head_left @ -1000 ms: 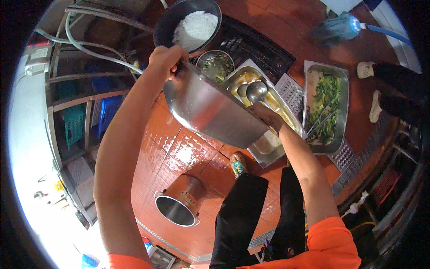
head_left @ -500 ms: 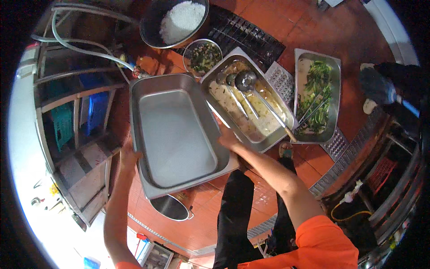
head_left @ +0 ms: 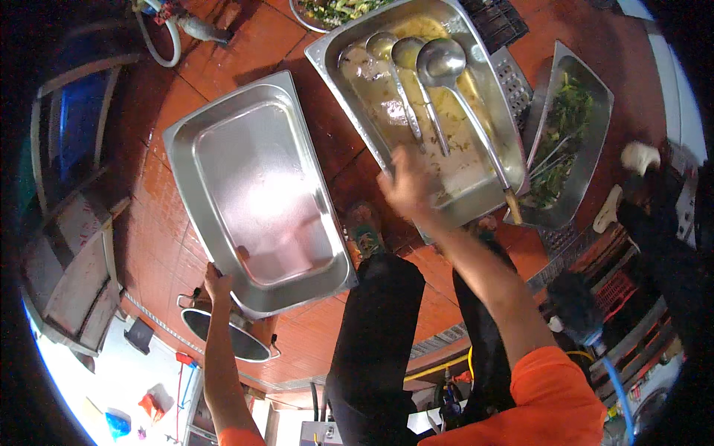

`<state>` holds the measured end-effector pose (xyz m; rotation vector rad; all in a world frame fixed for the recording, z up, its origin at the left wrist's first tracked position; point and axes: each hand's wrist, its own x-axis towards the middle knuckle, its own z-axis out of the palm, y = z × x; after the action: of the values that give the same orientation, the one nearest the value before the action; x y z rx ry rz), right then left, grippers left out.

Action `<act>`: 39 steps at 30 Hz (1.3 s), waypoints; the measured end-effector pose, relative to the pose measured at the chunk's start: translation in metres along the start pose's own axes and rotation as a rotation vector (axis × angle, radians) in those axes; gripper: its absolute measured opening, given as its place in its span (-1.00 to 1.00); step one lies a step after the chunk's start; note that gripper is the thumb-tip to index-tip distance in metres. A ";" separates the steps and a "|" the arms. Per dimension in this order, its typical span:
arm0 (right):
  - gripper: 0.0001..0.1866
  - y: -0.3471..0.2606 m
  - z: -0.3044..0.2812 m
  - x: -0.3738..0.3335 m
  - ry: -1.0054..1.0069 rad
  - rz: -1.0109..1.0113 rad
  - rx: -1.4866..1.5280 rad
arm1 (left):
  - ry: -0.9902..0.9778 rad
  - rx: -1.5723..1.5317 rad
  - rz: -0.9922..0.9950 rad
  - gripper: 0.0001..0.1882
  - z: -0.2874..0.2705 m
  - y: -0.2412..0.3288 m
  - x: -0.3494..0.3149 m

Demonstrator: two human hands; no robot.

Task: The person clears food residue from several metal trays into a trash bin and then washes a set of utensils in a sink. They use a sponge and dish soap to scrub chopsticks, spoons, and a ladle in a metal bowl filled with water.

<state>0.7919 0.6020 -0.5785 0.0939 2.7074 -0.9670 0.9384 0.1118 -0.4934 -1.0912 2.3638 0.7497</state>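
Observation:
At the lower left rim of a bare steel pan (head_left: 260, 178), my left hand (head_left: 217, 281) is closed on the edge. The pan lies at a slant, its inside shiny with reflected light. My right hand (head_left: 407, 184) is over the near left edge of a second steel pan (head_left: 353, 119); motion smears its fingers, so I cannot tell whether it touches the rim. Cloudy yellowish liquid with green bits lies in this second pan. Two spoon-like steel utensils (head_left: 405, 97) and a larger ladle (head_left: 442, 63) with a wooden handle end rest in it.
A bowl of chopped greens (head_left: 327, 18) stands at the far edge. To the right, a steel pan of green vegetables (head_left: 604, 97) sits by perforated metal (head_left: 513, 82). A pot (head_left: 223, 334) stands behind my left forearm. Another person's dark-clothed leg (head_left: 654, 223) shows at right.
My right hand has let go of the bare pan's right rim and moved over to the pan with the utensils. My left hand still holds the bare pan. The view has shifted.

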 end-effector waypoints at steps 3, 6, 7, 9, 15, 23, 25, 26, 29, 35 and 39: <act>-0.23 0.050 -0.021 0.068 0.109 0.188 -0.329 | 0.080 0.043 -0.019 -0.63 0.045 -0.024 0.011; -0.33 0.071 -0.001 0.082 0.154 0.070 -0.693 | 0.061 0.161 0.058 -0.61 0.068 0.000 0.027; -0.34 0.074 0.004 0.088 0.108 0.127 -0.693 | 0.043 0.203 0.010 -0.60 0.069 -0.001 0.032; -0.35 0.080 0.011 0.098 0.019 0.244 -0.689 | 0.011 0.290 -0.079 -0.59 0.069 -0.002 0.043; -0.67 0.084 -0.015 0.086 -0.200 0.512 0.531 | 0.054 0.388 -0.061 -0.69 0.073 0.026 0.019; -0.72 0.016 -0.109 0.010 -0.396 0.587 1.393 | -0.473 -0.539 0.024 -0.85 0.087 0.193 -0.134; -0.78 -0.015 -0.101 -0.004 -0.467 0.624 1.170 | -0.592 -0.473 0.216 -0.85 0.106 0.197 -0.170; -0.82 -0.021 -0.080 -0.016 -0.494 0.483 1.009 | -0.652 -0.414 0.292 -0.85 0.114 0.214 -0.184; -0.91 -0.063 -0.014 -0.026 -0.586 0.072 0.536 | -0.822 -0.281 0.485 -0.84 0.125 0.261 -0.210; -0.74 -0.112 0.099 -0.036 -0.446 -0.015 0.166 | -0.895 0.156 0.526 -0.80 0.152 0.257 -0.199; -0.67 -0.100 0.061 -0.035 -0.536 -0.208 0.365 | -0.809 0.289 0.672 -0.80 0.153 0.207 -0.188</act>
<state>0.8246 0.4868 -0.5526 -0.3357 2.0619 -1.3161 0.9114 0.4247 -0.4411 0.1696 1.9745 0.8143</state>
